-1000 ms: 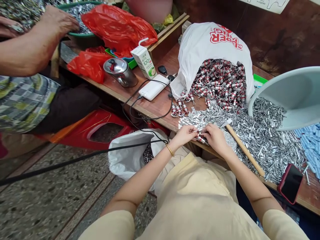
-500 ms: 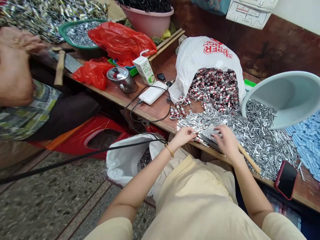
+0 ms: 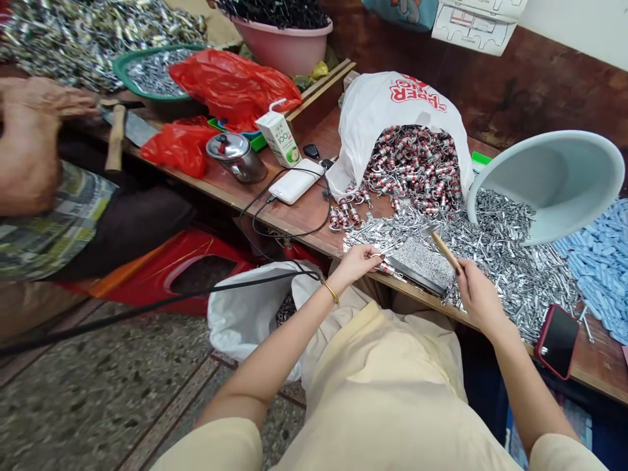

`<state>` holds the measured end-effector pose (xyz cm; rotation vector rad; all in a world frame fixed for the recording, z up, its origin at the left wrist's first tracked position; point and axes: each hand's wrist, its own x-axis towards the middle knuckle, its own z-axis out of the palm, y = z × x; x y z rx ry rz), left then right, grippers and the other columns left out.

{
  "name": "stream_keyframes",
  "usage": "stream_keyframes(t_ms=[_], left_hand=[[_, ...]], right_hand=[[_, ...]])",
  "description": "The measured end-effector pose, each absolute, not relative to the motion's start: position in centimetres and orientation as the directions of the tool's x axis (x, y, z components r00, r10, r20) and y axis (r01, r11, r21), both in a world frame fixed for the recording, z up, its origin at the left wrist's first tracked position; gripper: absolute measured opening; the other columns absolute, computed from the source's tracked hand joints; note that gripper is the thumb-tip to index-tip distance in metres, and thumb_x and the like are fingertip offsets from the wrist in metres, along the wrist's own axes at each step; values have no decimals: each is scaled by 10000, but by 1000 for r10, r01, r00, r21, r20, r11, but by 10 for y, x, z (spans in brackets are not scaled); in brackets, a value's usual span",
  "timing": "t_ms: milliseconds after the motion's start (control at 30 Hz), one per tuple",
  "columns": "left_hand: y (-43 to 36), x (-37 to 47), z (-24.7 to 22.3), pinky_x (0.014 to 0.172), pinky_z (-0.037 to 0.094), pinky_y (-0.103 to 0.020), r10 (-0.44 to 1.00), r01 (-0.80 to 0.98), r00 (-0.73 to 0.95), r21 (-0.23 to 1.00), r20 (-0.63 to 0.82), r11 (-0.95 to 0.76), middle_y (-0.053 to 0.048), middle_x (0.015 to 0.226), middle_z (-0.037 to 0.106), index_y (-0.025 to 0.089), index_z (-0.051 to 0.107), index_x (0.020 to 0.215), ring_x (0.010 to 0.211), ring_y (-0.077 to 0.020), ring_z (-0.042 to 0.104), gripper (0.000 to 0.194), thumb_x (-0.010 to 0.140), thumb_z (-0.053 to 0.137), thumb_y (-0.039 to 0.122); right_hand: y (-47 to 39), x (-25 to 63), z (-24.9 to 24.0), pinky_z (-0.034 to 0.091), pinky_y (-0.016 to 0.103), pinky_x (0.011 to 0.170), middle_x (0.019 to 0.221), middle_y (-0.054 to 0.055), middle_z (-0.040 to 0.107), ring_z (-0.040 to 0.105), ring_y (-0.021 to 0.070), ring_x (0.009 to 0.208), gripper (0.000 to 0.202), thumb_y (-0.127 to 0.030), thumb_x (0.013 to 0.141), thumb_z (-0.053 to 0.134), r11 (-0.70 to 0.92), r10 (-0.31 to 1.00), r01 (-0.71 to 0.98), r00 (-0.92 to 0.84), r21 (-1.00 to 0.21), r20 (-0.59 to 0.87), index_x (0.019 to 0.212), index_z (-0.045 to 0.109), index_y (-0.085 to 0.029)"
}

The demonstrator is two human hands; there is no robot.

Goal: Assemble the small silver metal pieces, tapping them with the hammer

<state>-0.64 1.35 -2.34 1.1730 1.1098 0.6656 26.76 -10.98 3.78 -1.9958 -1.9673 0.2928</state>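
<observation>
**My right hand (image 3: 478, 294) has the metal hammer with the light wooden handle (image 3: 445, 251)**

The lower end of the handle is hidden inside my right hand, where my fingers wrap round it. The hammer's head is small and blurry, and I can't tell if it touches anything. The handle I can see is thin, straight and light brown. The hammer slants over the right side of a flat, speckled grey block (image 3: 420, 259), near the front of the brown wooden table (image 3: 314, 140).

On my left hand (image 3: 357, 263), thumb and finger are pressed together, pinching a tiny silver metal bit (image 3: 377, 256). My fingers cover most of it, so I can't tell its shape. A red-and-silver piece (image 3: 386, 267) sits just beside them, partly hidden. Small shiny metal parts (image 3: 515, 288) lie around the block. Farther back is a white plastic bag with red letters (image 3: 366, 108). Blue pieces (image 3: 601, 265) are cut off at the right.
</observation>
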Motion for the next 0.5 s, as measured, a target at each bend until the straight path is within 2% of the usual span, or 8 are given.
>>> stream_keyframes(t_ms=[67, 133, 200, 400, 500], left_hand=[[12, -6, -23, 555, 518, -226, 880, 132, 345, 945, -325, 298, 22, 591, 621, 143, 626, 692, 540, -115, 596, 121, 684, 729, 207], [12, -6, -23, 559, 519, -222, 884, 134, 341, 948, -318, 289, 17, 601, 633, 142, 632, 702, 549, -117, 604, 102, 693, 714, 203], [12, -7, -24, 543, 502, -207, 888, 151, 337, 949, -313, 277, 15, 598, 637, 139, 638, 699, 542, -113, 602, 87, 693, 700, 200], [14, -8, -29, 530, 472, -203, 882, 202, 364, 950, -300, 239, 14, 583, 639, 148, 632, 692, 538, -126, 622, 103, 704, 679, 239], [15, -9, -30, 530, 464, -212, 881, 223, 380, 952, -283, 210, 9, 585, 640, 153, 634, 692, 548, -138, 625, 131, 714, 677, 275]], right_hand=[[-116, 257, 49, 450, 318, 597, 869, 63, 698, 621, 225, 627, 373, -364, 1040, 325, 67, 997, 893, -73, -445, 4, 1305, 555, -238], [-119, 249, 54, 460, 305, 610, 884, 52, 724, 661, 227, 663, 389, -354, 1030, 368, 153, 982, 880, -187, -449, -31, 1365, 553, -280], [-118, 243, 54, 465, 293, 621, 932, 56, 736, 684, 223, 699, 435, -319, 1020, 389, 209, 967, 895, -248, -394, -53, 1433, 526, -307], [-108, 237, 58, 408, 240, 565, 887, 46, 704, 650, 167, 614, 526, -254, 1031, 383, 229, 947, 966, -249, -120, -203, 1553, 416, -309], [-108, 236, 63, 408, 235, 569, 899, 49, 690, 647, 161, 639, 535, -240, 1043, 361, 263, 941, 962, -274, -79, -200, 1574, 383, -288]])
